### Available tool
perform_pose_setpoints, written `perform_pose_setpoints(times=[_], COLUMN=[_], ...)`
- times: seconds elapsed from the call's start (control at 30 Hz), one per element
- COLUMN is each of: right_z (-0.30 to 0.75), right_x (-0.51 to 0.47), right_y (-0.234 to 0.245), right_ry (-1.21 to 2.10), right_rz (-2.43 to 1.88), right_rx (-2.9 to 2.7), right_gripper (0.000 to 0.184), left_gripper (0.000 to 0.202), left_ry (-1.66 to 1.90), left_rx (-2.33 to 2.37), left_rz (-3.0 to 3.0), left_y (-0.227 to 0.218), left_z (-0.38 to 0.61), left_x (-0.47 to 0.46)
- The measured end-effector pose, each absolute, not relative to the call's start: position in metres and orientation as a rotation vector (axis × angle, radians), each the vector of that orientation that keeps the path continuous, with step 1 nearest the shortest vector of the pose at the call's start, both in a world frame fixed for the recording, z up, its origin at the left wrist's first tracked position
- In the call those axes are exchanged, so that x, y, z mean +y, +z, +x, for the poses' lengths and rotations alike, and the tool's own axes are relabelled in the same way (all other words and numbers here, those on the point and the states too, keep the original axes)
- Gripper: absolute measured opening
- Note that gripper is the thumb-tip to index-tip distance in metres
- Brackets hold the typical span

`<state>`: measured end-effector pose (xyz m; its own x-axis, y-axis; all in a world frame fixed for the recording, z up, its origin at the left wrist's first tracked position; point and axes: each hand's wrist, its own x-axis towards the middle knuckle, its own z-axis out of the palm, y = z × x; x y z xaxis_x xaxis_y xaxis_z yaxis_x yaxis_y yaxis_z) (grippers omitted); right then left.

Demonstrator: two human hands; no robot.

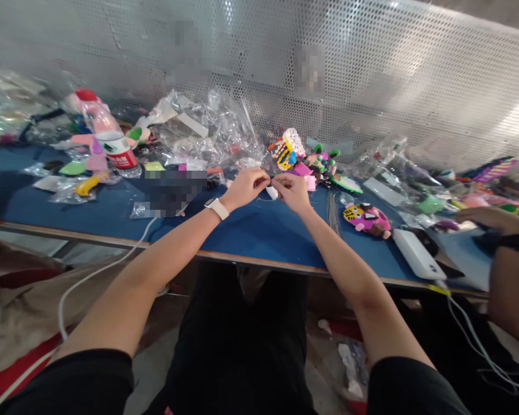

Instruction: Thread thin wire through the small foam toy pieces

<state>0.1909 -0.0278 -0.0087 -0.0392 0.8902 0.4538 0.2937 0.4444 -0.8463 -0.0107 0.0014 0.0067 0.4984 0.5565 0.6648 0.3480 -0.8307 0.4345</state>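
Note:
My left hand, with a pale watch on its wrist, is pinched over the blue table. Facing it, my right hand is pinched too, and the fingertips of both hands nearly meet. Whatever lies between the fingers is too small to make out. Just below the fingertips is a small white piece. Beyond my right hand sit colourful clay-like figures and a pink piece. To the right lies a pink and yellow animal-face figure.
Crumpled clear plastic bags line the table's back, against a perforated metal panel. A plastic bottle stands at left. Thin wires and a white power bank with a cable lie at right. Another person's hand reaches in there.

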Motion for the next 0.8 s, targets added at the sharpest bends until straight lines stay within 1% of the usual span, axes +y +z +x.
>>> perform_pose_setpoints(times=[0.23, 0.53, 0.8], right_z=[0.188, 0.183, 0.184], right_x=[-0.030, -0.034, -0.034], right_y=[-0.009, -0.011, -0.011], right_ry=[0.550, 0.324, 0.365], right_rz=[-1.096, -1.123, -1.111], right_rx=[-1.644, -1.680, -1.660], right_gripper=[0.034, 0.022, 0.021], left_gripper=[0.015, 0.014, 0.014], left_ry=[1.364, 1.372, 1.377], left_rx=[0.887, 0.917, 0.940], left_rz=[2.479, 2.423, 2.346], left_y=[0.003, 0.001, 0.001], left_z=[-0.005, -0.003, 0.002], left_x=[-0.003, -0.007, -0.010])
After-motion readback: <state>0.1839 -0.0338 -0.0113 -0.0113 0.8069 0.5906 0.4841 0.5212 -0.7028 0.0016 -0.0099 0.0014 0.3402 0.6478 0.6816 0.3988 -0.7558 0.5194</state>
